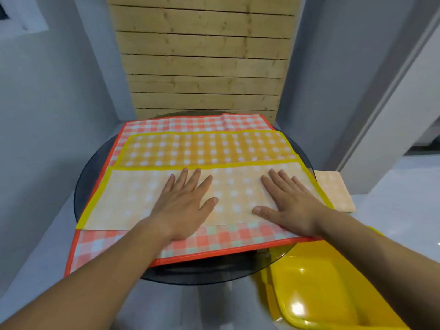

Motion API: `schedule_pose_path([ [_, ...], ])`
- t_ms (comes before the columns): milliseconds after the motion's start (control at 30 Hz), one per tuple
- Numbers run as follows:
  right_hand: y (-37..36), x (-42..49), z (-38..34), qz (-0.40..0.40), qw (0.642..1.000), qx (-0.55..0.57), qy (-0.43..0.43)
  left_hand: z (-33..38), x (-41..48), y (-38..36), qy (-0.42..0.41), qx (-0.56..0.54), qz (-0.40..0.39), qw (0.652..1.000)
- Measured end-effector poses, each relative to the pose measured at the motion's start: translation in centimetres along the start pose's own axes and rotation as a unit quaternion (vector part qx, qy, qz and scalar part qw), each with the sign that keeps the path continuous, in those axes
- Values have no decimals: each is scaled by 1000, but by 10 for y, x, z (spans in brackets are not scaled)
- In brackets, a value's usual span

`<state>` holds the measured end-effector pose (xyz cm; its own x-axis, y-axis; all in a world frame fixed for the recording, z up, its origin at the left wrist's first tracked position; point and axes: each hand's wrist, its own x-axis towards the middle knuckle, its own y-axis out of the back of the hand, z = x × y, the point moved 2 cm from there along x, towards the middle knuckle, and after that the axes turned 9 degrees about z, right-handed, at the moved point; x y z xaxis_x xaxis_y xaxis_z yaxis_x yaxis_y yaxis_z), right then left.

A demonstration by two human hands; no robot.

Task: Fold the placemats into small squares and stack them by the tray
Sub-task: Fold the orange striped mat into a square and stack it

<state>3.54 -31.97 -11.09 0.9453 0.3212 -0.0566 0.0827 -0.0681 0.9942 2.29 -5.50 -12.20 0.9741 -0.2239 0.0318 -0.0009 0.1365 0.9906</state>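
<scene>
A yellow checked placemat [207,148] lies on the round dark glass table [95,163], its near half folded over so the pale underside [128,198] faces up. Under it is spread a red checked placemat [195,122]. My left hand [185,201] and my right hand [288,203] both press flat on the folded flap, fingers straight and spread. A small folded yellow square [335,189] sits at the table's right edge, beyond the yellow tray [333,282] at the lower right.
A wooden slatted panel [202,55] stands behind the table, between grey walls. The red placemat overhangs the table's near left edge. The tray juts out under the table's right rim.
</scene>
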Motion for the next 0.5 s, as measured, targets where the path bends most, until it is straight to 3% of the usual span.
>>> schedule_pose_path([
  [267, -2, -10, 48, 9, 1000, 1, 12, -2, 0, 0, 1, 6, 0, 1000],
  [433, 8, -11, 59, -42, 999, 10, -1, -1, 0, 4, 12, -7, -16, 1000],
  [500, 23, -3, 51, -13, 999, 20, -26, -1, 5, 10, 17, -19, -14, 1000],
])
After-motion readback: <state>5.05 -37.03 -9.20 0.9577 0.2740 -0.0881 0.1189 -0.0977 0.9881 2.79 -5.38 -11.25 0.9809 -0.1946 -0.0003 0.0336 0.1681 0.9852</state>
